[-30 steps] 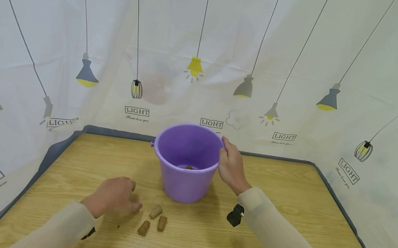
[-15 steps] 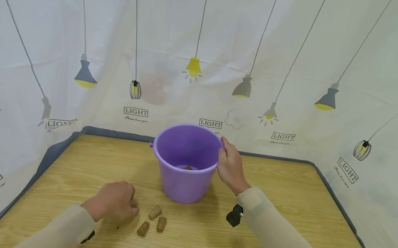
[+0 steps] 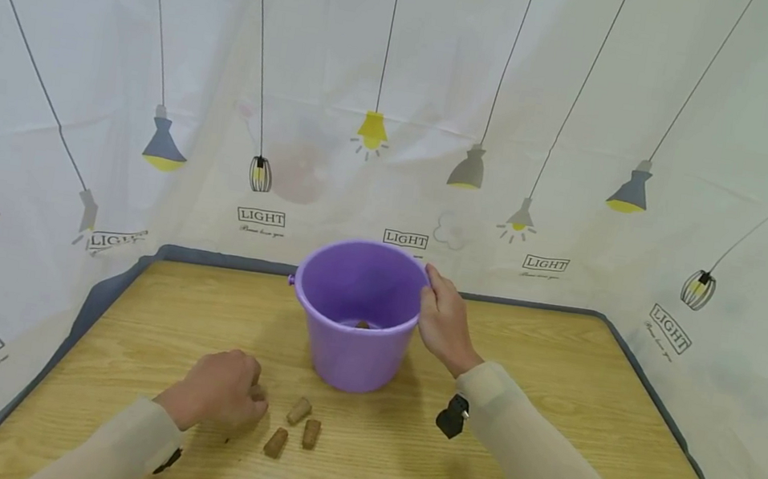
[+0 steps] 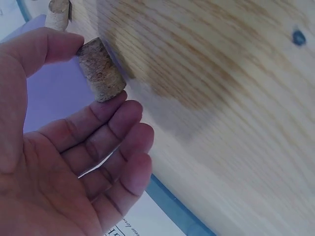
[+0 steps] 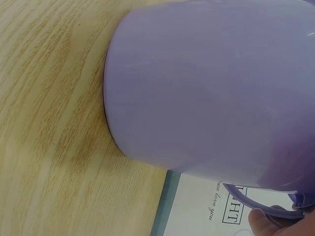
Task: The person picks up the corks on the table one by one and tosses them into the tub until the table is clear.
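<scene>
My left hand (image 3: 221, 392) is low over the table, left of the bucket. In the left wrist view it pinches a brown cork (image 4: 102, 70) between thumb and index fingertip; the head view hides this cork behind the fingers. Three corks lie just right of the hand: a paler one (image 3: 299, 410), a brown one (image 3: 311, 434) and another (image 3: 275, 442). Behind them a purple bucket (image 3: 357, 357) stands upright, with a small brown thing (image 3: 363, 324) on its floor. My right hand (image 3: 446, 320) grips the bucket's right rim; in the right wrist view its fingertips touch the purple handle (image 5: 246, 200).
The wooden table (image 3: 507, 466) has a dark blue edge along its back and sides. Around it hangs a white cloth (image 3: 578, 95) printed with lamps. A small dark speck (image 3: 227, 440) lies under the left wrist.
The left hand's thumb and index finger have drawn together, and the hand has shifted slightly left. The right hand, the bucket and the three corks lying on the table stay in place.
</scene>
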Demonstrator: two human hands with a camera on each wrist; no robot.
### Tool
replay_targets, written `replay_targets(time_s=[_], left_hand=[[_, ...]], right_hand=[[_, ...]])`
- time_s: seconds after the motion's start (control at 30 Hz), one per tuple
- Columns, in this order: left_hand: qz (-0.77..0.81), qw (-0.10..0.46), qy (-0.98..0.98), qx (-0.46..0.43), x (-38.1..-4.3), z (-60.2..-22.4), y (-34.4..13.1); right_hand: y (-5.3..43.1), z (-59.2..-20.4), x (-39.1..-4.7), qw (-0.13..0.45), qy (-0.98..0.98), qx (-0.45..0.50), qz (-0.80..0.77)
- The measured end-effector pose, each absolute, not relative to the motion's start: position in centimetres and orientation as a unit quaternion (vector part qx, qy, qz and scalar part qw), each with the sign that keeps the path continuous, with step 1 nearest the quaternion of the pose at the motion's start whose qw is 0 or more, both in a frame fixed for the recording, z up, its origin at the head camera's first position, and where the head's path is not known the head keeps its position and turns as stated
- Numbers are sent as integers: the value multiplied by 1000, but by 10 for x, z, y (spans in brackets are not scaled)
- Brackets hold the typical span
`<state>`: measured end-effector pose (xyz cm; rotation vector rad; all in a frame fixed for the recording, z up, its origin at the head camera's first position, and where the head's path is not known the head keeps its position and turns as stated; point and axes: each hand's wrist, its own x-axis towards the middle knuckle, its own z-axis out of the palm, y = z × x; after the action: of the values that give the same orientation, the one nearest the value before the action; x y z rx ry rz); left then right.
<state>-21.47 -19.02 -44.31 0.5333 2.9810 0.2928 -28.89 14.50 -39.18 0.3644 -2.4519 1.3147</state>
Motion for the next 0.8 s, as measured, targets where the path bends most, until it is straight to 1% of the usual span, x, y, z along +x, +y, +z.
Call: replay_targets(time_s=[0.13,0.5,0.8], left_hand=[[126,27,974,188,-216,-441,-191],[151,-83,951,255,-222,-429,-191],[165,-164,930,286,-224,-417,-187]], right_hand=[[145,-393,-289,168,-863,126,459],[144,-392,-287,159,-864,125,462],[144,-390,-287,159,-865,123,460]])
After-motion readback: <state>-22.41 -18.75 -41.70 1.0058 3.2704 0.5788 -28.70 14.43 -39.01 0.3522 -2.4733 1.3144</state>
